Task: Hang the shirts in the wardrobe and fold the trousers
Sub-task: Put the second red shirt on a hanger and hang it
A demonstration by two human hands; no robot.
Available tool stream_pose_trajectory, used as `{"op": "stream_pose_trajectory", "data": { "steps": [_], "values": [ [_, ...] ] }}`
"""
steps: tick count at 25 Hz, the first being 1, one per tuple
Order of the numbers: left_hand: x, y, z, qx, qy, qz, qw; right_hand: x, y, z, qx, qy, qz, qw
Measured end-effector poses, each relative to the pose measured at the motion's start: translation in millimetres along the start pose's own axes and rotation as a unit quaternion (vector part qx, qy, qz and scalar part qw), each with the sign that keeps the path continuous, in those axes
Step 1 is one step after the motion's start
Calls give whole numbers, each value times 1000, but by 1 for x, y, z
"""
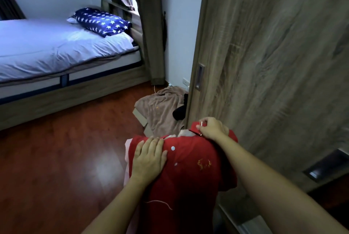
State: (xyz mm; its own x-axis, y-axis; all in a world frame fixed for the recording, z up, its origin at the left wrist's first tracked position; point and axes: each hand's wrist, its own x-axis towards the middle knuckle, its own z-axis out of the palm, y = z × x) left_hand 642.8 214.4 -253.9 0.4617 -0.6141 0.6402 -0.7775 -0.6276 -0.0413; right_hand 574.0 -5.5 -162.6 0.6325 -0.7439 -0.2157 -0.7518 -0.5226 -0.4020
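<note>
My left grip (149, 158) lies spread flat on 1 red shirt (188, 181) with 2 round white buttons (173, 148), beside the wood-grain wardrobe door (264, 64). My right grip (212, 128) pinches its thin metal hanger hook (201, 124).

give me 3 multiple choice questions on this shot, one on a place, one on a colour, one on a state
1. Where does the star-patterned pillow lie? A on the floor B on the bed C in the wardrobe
2. What colour is the shirt being held? A red B green C white
3. How is the left hand? A flat on the shirt B clenched empty C round a door handle

1 B, it rests on the mattress. 2 A, the fabric is plainly red. 3 A, straight fingers lie on its front.
</note>
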Motion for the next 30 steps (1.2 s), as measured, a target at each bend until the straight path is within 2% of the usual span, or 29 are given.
{"op": "stream_pose_trajectory", "data": {
  "steps": [1,3,4,6,7,9,10,12,13,15,17,18,21,23,25,27,30],
  "values": [
    [0,3,-5,-16,-3,-11,1000,-3,4,3,68,49,-37,996],
    [11,15,-24,-83,-25,-80,993,-7,13,6,242,97,-138,956],
    [26,22,-36,-137,-43,-141,980,-10,17,4,308,98,-183,928],
    [65,25,-49,-220,-88,-245,940,-17,24,-2,363,92,-239,896],
    [84,22,-49,-244,-113,-243,932,-21,26,-6,372,88,-253,889],
    [125,16,-46,-332,-211,-165,904,-31,29,-12,376,90,-274,881],
    [139,15,-44,-367,-298,-124,872,-34,31,-14,375,91,-283,878],
    [151,16,-39,-360,-474,-73,800,-39,35,-15,363,93,-299,878],
    [150,15,-33,-334,-509,-63,791,-40,36,-16,355,90,-301,881],
    [150,12,-24,-240,-465,-39,851,-42,36,-18,336,86,-300,888],
    [154,8,-23,-140,-368,-13,919,-43,35,-24,317,85,-296,897],
    [157,6,-27,-117,-330,-6,937,-42,32,-26,297,82,-292,906],
    [161,-1,-38,-148,-292,12,945,-38,25,-30,128,62,-246,959],
    [164,-1,-52,-131,-270,17,954,-37,16,-32,17,90,-204,975],
    [170,1,-67,-73,-247,21,966,-37,6,-39,36,140,-224,964],
    [172,-4,-75,-16,-257,26,966,-41,0,-53,62,157,-224,960],
    [155,-30,-77,-17,-289,-56,956,-58,3,-76,66,158,-160,972]
  ]
}}
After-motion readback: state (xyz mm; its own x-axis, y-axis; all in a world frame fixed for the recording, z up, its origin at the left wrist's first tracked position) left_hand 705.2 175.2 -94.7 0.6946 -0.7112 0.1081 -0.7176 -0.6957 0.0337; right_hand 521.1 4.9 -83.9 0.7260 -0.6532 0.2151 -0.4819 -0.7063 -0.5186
